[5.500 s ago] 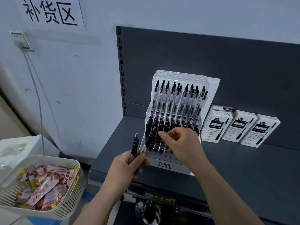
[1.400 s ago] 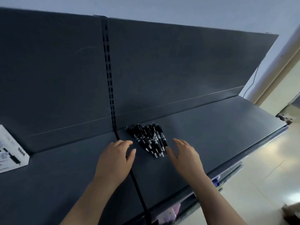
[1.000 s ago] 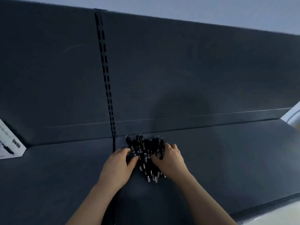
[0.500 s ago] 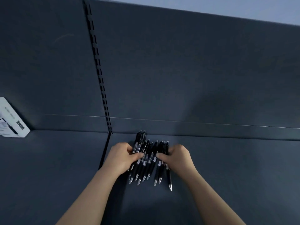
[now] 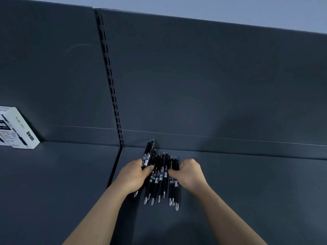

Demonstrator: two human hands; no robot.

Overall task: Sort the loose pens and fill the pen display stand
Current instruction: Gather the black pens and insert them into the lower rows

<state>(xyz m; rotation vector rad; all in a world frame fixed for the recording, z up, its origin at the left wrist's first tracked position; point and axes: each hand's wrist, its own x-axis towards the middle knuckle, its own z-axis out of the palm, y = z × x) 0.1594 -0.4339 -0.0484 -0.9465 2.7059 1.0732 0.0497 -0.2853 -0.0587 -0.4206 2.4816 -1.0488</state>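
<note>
A bunch of several loose black pens with silver tips lies on the dark grey shelf, tips pointing toward me, close to the back panel. My left hand closes on the left side of the bunch, thumb over the pens. My right hand closes on the right side, fingers curled onto the pens. The pens rest on the shelf, squeezed between both hands. The pen display stand is out of view.
A white pen box leans against the back panel at the far left. A slotted upright and a seam divide the shelf just left of the pens. Bare shelf stretches right and left of the hands.
Over the last second both hands closed in on the scattered pens and pushed them into a roughly parallel bunch. Earlier I was at the display stand; the view has since turned right to this pile.
</note>
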